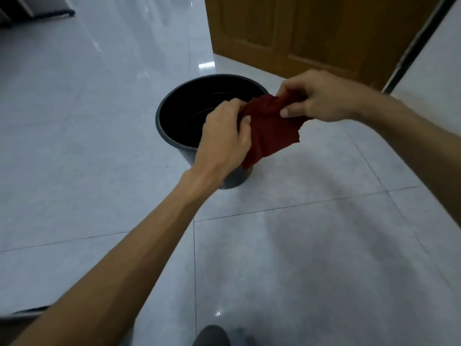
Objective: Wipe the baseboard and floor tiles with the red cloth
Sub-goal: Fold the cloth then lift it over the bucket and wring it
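A red cloth (270,131) hangs in the air between both hands, over the right side of a black bucket (179,116). My left hand (223,138) pinches its left edge and my right hand (321,98) grips its upper right corner. The cloth's lower part droops loose in front of the bucket. Glossy pale grey floor tiles (299,245) with thin dark grout lines fill the view. A dark baseboard strip (419,43) runs diagonally along the white wall at the upper right.
A wooden door (311,28) stands behind the bucket, its bottom edge near my right hand. A dark mat edge (50,15) lies at the far upper left. My foot in a grey shoe (212,335) shows at the bottom.
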The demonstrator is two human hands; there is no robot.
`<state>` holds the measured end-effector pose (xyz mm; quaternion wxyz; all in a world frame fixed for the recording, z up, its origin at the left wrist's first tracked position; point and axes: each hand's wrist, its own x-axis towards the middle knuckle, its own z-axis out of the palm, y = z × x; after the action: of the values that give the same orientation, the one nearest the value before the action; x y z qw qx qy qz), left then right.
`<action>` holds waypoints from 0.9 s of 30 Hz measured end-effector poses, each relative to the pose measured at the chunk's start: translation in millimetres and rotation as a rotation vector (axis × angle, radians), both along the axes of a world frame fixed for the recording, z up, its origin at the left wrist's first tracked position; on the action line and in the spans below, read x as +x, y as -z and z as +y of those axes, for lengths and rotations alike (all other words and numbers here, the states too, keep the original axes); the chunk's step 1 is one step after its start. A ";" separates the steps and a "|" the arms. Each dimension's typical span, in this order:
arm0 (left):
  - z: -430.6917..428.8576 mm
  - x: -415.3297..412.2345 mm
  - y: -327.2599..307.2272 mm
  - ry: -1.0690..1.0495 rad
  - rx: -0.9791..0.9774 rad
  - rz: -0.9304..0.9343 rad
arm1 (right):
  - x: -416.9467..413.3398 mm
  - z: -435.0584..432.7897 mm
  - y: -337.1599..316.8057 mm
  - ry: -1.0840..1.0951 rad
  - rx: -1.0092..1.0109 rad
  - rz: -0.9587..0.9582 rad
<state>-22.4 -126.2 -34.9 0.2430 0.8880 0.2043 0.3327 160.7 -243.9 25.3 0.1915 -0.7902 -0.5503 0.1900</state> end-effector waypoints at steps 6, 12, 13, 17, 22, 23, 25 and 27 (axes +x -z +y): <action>37.4 6.7 1.1 -0.139 -0.094 0.161 | 0.2 50.2 15.5 -0.016 0.007 -0.028; 50.8 18.2 20.0 -0.216 -0.172 0.345 | 1.7 73.7 45.3 -0.057 0.039 -0.242; 52.6 19.5 23.6 -0.221 -0.156 0.380 | 1.2 75.0 46.7 -0.082 0.039 -0.269; 58.2 20.8 26.1 -0.029 -0.121 0.414 | 3.9 74.1 37.3 -0.201 -0.149 -0.223; 51.8 22.9 29.7 0.221 -0.035 0.684 | 1.8 71.9 41.9 -0.301 -0.370 -0.318; 50.0 24.1 33.7 0.212 -0.013 0.700 | 0.9 72.0 46.6 -0.299 -0.359 -0.345; 44.1 24.6 38.1 0.197 0.042 0.727 | -3.2 70.8 54.8 -0.297 -0.333 -0.404; 39.4 24.3 40.6 0.175 0.108 0.739 | -7.6 68.8 62.4 -0.285 -0.281 -0.452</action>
<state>1.9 -86.8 -75.5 0.1333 0.9737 0.1838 -0.0215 153.1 -175.1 -37.1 -0.0757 -0.7459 -0.6527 0.1088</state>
